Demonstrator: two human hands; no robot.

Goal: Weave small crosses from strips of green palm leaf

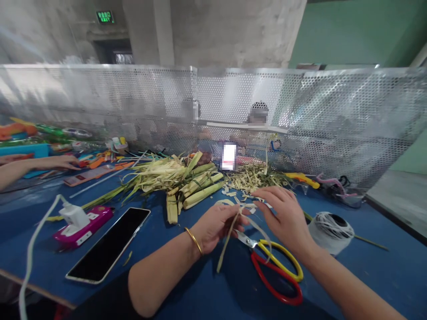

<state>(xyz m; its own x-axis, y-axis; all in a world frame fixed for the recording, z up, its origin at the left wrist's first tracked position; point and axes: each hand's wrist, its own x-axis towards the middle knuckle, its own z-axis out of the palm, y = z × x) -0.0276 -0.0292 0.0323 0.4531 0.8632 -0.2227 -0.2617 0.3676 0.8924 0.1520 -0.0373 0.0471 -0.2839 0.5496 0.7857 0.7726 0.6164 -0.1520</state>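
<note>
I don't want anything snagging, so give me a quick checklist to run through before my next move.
1. Left hand has the pale strip: ok, pinched at the fingertips.
2. Right hand grips the strip too: cannot tell; its fingertips are close, but contact is unclear.
3. Scissors set down: ok, lying on the table just below the hands in view.
4. Strip clear of the scissors: not ok; a curved length crosses them in view.
5. Scissor blades closed: cannot tell; the left hand partly hides them.
6. Phone clear of the hands: ok, flat beyond the left forearm.
</note>
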